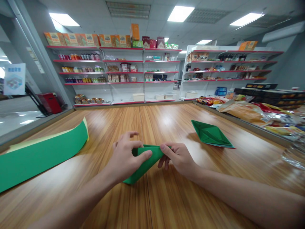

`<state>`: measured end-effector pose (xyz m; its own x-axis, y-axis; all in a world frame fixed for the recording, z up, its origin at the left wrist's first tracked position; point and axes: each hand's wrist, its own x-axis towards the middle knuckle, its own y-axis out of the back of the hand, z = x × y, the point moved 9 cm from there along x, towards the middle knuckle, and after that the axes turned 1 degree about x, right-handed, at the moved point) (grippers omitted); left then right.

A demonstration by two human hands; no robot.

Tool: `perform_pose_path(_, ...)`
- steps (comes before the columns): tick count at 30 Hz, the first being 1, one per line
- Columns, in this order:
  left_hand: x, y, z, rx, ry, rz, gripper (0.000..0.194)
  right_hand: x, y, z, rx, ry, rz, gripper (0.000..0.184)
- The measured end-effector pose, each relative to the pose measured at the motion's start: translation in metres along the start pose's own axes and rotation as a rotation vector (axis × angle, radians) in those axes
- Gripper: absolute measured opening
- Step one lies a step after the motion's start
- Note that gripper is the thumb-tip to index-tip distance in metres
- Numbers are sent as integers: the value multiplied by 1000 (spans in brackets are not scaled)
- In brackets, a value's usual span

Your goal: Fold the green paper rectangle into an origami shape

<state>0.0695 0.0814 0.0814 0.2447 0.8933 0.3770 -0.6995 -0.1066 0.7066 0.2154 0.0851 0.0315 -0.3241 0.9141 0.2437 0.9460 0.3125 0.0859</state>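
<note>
A folded piece of green paper (147, 163) is held up over the middle of the wooden table, its lower corner near the tabletop. My left hand (127, 154) grips its left side, thumb on the near face and the index finger behind the upper edge; the other fingers stick out. At the upper right corner, my right hand (177, 157) pinches the paper between thumb and fingers. To the right lies a folded green paper boat (212, 133). On the left are green paper sheets (45, 152) with a pale yellow layer showing and a curled-up end.
The wooden table (166, 197) has a raised rim and a seam down its middle. Snack packets (243, 111) are piled beyond its right edge, with a clear plastic container (295, 156) nearby. Stocked shelves (124, 71) stand behind.
</note>
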Motion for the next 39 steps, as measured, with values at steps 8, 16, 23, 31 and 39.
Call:
perform_pose_path(8, -4, -12, 5, -153, -123, -49, 33, -2, -1, 0, -7, 7, -1, 43)
perform_pose_path(16, -11, -5, 3, -197, -189, 110, 28, -3, 3, 2, 36, 42, 30, 34)
perform_pose_path(23, -16, 1, 15, -137, -284, 151, 27, -6, 3, -11, -81, 145, 52, 48)
perform_pose_path(31, -15, 3, 14, -163, -260, 170, 28, -8, -1, -4, -71, 127, -12, 33)
perform_pose_path(39, -16, 4, 17, -146, -258, 165, 28, -12, 3, -15, -232, 242, 39, 45)
